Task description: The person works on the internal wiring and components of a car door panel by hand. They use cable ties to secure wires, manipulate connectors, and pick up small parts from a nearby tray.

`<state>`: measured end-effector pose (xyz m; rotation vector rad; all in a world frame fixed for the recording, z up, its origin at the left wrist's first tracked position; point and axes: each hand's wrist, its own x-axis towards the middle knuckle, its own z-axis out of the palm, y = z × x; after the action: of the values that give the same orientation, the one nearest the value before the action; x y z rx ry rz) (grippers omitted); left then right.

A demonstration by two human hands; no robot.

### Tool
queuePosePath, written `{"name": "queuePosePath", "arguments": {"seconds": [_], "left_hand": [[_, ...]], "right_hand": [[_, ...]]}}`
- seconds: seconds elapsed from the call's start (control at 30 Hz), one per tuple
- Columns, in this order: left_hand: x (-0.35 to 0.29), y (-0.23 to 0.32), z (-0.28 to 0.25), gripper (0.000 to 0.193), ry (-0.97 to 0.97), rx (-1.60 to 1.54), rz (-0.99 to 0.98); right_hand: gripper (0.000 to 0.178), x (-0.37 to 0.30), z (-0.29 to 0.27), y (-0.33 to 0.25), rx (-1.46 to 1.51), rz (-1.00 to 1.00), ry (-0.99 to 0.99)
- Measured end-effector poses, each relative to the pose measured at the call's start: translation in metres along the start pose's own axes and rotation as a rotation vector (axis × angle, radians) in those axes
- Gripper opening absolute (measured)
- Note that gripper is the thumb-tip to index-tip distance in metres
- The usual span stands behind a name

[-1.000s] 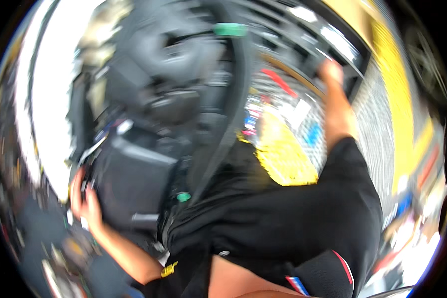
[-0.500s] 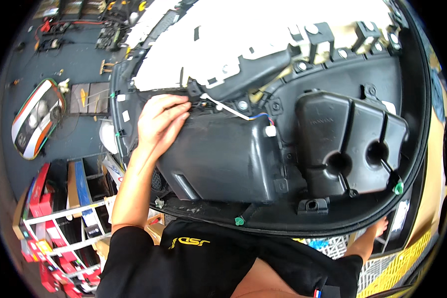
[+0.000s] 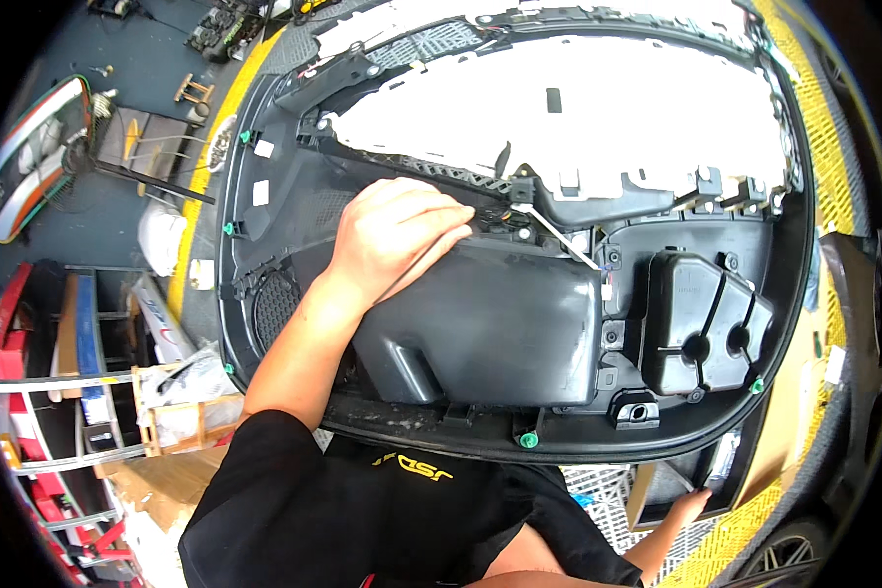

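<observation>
A large black car door trim panel [image 3: 265,227] lies back side up in front of me, with a white insulation pad [image 3: 598,118] over its far part. My left hand [image 3: 392,235] reaches over the smooth black pocket housing [image 3: 500,328], its fingers pressed together at the recess beside some small wiring [image 3: 508,218]. Whatever is between the fingertips is hidden. A white-wrapped cable [image 3: 563,235] runs right of them to a white connector [image 3: 607,292]. Low at the right, my right hand [image 3: 691,505] is at an open cardboard box [image 3: 647,495]; its fingers are too small to read.
Green clips [image 3: 528,440] stud the panel's rim. A ribbed black cover [image 3: 701,328] is on its right part. Shelving with boxes [image 3: 54,382] stands at the left, near a headlight-like lamp unit [image 3: 39,157]. A car wheel [image 3: 789,554] shows at the lower right.
My view has shifted, so the panel looks smaller and farther right. My left hand stays by the wiring recess, its fingertips slightly farther from the bracket. My right hand is lower, at the cardboard box.
</observation>
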<state>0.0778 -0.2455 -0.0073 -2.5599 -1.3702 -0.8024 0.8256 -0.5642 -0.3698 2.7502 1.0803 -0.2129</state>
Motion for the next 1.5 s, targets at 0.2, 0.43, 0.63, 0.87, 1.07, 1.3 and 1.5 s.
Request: {"name": "queuePosePath", "arguments": {"seconds": [0.2,0.43,0.63,0.87,1.07,1.3,1.5], "left_hand": [[0.000,-0.036,0.010,0.018,0.130,-0.154,0.055],[-0.009,-0.042,0.011,0.016,0.247,-0.334,-0.043],[-0.016,-0.046,0.006,0.014,0.294,-0.647,-0.331],[-0.016,-0.044,0.011,0.018,0.174,-0.700,-0.493],[-0.016,-0.049,0.013,0.024,0.213,-0.810,-0.601],[-0.016,-0.050,0.013,0.023,0.286,-0.735,-0.498],[-0.017,-0.045,0.006,0.017,0.364,-0.645,-0.433]], "right_hand": [[0.039,-0.031,-0.087,-0.025,0.316,0.286,0.683],[0.043,-0.141,-0.355,-0.277,1.241,-0.475,0.424],[0.022,-0.247,-0.414,-0.465,0.709,-1.255,0.201],[0.026,-0.252,-0.416,-0.529,0.382,-1.402,0.408],[0.026,-0.246,-0.416,-0.539,0.295,-1.501,0.524],[0.020,-0.252,-0.415,-0.557,0.356,-1.482,0.560],[0.021,-0.260,-0.411,-0.569,0.363,-1.427,0.448]]}}
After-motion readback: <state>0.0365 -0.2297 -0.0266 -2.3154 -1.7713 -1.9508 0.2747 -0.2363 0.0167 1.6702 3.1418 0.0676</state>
